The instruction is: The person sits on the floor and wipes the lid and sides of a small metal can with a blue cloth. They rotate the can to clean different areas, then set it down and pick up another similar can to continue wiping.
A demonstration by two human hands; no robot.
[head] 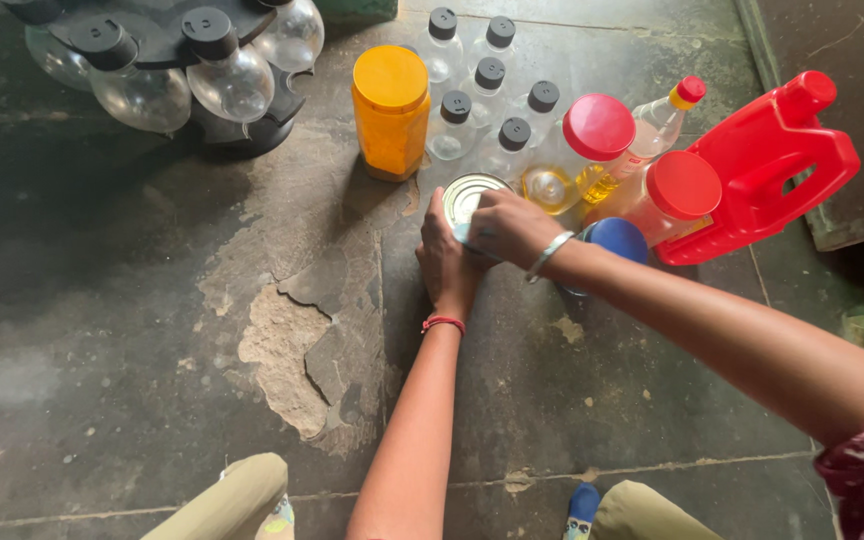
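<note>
- Left hand [444, 262]: fingers wrapped around the side of a round metal tin [472, 196] that stands upright on the floor [132, 330]; red thread band at the wrist.
- Right hand [508, 226]: laid over the near rim of the tin, fingers curled down onto its shiny lid; silver bangle at the wrist. Whether it pinches anything small under the fingers cannot be told.
- Tin position: middle of the floor area in view, toward the far side, just in front of the cluster of bottles.
- Just left of the tin and slightly farther: orange jar [390, 112] with matching lid, upright.
- Beyond the tin: group of small clear bottles [488, 105] with black caps, standing close together.
- Right of the tin: two clear jars with red lids [642, 170], holding yellowish liquid, one touching the next; a slim bottle with a red-and-yellow cap behind them.
- Far right: red plastic jerrycan [767, 160], tilted, beside the red-lidded jars.
- Under the right forearm: blue lid [620, 238], partly hidden.
- Far left corner: black rack holding round clear flasks [187, 75] with black caps.
- Floor is dark, worn stone; a patch of chipped surface [297, 340] lies left of the left arm.
- Near edge: the person's knees in khaki cloth.
</note>
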